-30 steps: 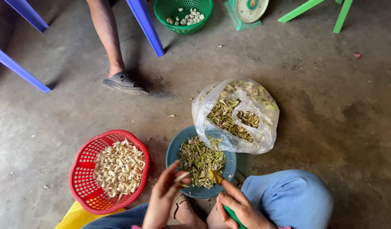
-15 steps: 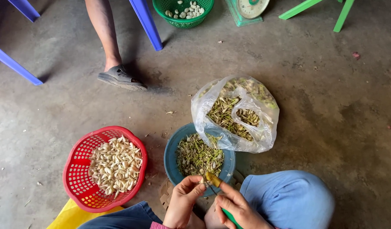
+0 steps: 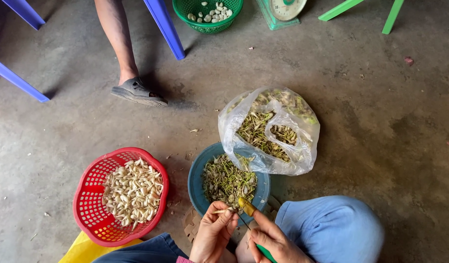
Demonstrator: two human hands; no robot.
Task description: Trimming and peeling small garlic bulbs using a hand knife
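My left hand (image 3: 212, 234) pinches a small pale seed (image 3: 219, 211) between its fingertips at the near rim of a blue bowl (image 3: 196, 176). My right hand (image 3: 273, 241) grips a small knife with a yellow and green handle (image 3: 247, 206), its tip beside the seed. The blue bowl holds greenish husks and scraps. A red basket (image 3: 88, 187) of peeled pale seeds stands to the left. A clear plastic bag (image 3: 270, 129) of unpeeled green pods leans on the bowl's far right rim.
My knee in blue cloth (image 3: 331, 229) is at the lower right. Another person's leg with a grey sandal (image 3: 136, 92) stands at the far left, among blue stool legs (image 3: 163, 27). A green basket (image 3: 207, 12), a green scale (image 3: 283, 10) and green legs (image 3: 395, 14) line the far edge.
My left hand has drawn back from the bowl toward me and closed on a seed. My right hand has brought the knife up beside it. The view shifted slightly.
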